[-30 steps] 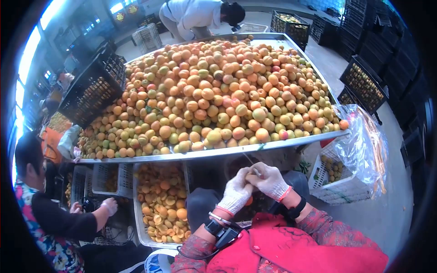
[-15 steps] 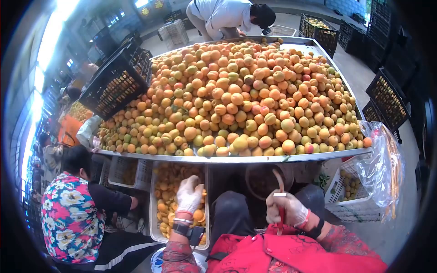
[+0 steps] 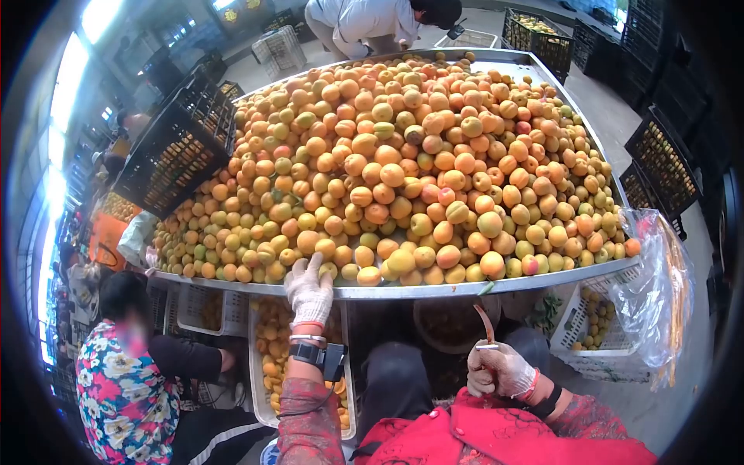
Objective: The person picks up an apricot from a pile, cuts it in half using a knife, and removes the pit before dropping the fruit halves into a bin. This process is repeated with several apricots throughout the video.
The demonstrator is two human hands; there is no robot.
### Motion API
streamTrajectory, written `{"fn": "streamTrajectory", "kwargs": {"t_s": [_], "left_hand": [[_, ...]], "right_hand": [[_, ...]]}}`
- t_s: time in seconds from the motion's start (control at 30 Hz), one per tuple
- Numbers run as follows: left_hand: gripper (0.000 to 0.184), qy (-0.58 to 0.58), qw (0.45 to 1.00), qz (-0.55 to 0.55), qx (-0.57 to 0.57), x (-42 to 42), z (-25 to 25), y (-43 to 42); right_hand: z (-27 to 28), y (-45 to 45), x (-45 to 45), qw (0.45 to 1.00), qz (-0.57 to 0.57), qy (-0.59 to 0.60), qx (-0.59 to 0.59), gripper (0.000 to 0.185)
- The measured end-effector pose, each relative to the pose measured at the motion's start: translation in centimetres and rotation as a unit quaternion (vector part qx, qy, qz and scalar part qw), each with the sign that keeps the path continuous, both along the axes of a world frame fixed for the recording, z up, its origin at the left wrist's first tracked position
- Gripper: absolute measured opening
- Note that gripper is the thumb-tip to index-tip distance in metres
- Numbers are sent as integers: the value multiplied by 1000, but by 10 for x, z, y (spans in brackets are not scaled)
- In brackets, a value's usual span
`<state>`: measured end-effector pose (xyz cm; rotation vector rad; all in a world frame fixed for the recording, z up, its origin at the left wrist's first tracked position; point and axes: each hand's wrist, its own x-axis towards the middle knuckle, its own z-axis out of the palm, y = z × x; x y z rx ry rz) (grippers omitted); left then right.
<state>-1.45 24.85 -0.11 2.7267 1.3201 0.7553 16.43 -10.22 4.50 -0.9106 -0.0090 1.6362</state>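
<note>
My left hand, in a whitish work glove, reaches over the front rim of the metal-edged table. Its fingers are apart and touch apricots at the near edge of the heap. In my right hand, also gloved, a slim curved brownish tool is gripped upright above my lap; its lower part is hidden by the fingers. Below my left forearm stands a white crate of split apricot pieces.
A black crate leans on the heap's left side. A co-worker in a floral top sits at left; another person bends beyond the table. At right are a white basket and a clear plastic bag.
My left hand has moved up from the crate of split apricots to whole apricots at the table's edge. My right hand has shifted slightly right and down, still gripping the tool.
</note>
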Motion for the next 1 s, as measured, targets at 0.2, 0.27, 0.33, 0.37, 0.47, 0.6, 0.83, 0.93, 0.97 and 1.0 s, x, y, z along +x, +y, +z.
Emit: {"fn": "streamTrajectory", "kwargs": {"t_s": [0.2,0.27,0.33,0.37,0.47,0.6,0.83,0.93,0.97,1.0], "left_hand": [[39,-80,982,-169,-9,48,11,-47],[39,-48,970,-235,-28,70,16,-60],[38,-81,974,-203,-63,87,-7,-52],[36,-93,978,-164,-88,92,-13,-48],[32,-150,980,-121,-55,100,-16,-31],[36,-208,972,-106,35,72,10,5],[55,-17,994,-41,-97,15,4,80],[58,90,982,-73,-148,14,10,98],[60,103,978,-76,-163,14,9,104],[59,93,978,-80,-166,15,10,107]], "right_hand": [[-4,11,6,999,26,-21,-20,14],[-1,17,5,998,32,-45,-32,14],[-3,18,4,996,40,-63,-41,15],[-2,19,4,996,41,-72,-37,15],[-4,19,3,995,26,-83,-54,15],[-11,20,5,992,-3,-99,-73,11],[-30,22,7,995,49,62,-59,12],[-27,21,6,994,92,18,-47,18],[-33,18,3,990,124,-49,-49,27],[-33,19,3,983,151,-80,-72,28]]}}
